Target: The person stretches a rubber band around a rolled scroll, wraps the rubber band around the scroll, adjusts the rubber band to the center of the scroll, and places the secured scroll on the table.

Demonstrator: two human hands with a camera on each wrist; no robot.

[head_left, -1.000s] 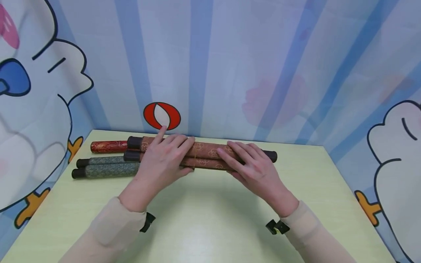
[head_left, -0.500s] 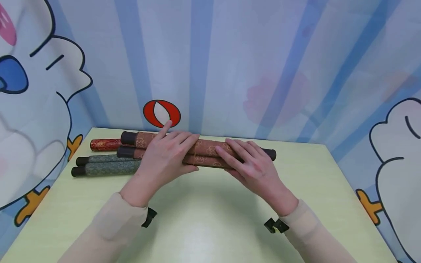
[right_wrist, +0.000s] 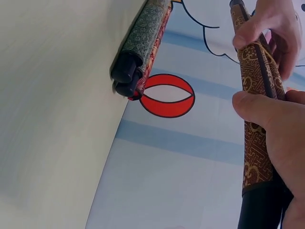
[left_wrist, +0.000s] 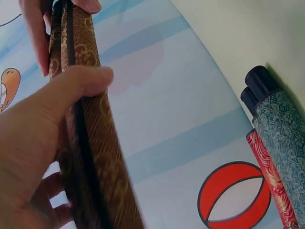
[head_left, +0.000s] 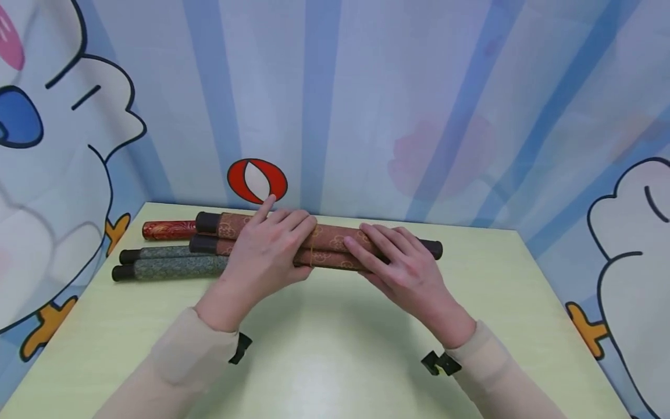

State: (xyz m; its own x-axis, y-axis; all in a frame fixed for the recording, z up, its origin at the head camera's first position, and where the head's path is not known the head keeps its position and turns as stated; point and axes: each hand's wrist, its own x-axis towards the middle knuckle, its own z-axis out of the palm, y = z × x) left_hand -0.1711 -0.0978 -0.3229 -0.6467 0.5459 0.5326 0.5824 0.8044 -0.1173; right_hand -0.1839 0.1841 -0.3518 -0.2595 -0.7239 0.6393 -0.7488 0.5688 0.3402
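A brown hanging scroll (head_left: 331, 236) with a pale floral pattern, rolled from both ends into two parallel rolls with black end caps, lies crosswise in both hands. My left hand (head_left: 268, 251) grips it left of the middle, index finger stretched out over the far side. Toward the other end, my right hand (head_left: 407, 266) holds it with curled fingers. A thin cord circles the scroll between the hands. Both wrist views show it raised off the table; the left thumb (left_wrist: 93, 80) and right thumb (right_wrist: 252, 106) press its near side.
A grey-green scroll (head_left: 175, 268) with two black-capped rolls lies at the table's back left, beside a red patterned roll (head_left: 168, 230). The pale yellow table (head_left: 335, 361) ends at a blue-striped backdrop (head_left: 356, 105) with cartoon figures on both sides.
Both hands keep hold of the brown scroll. Its left end rose slightly and shifted left, then eased a little back to the right. The other scrolls stay put.
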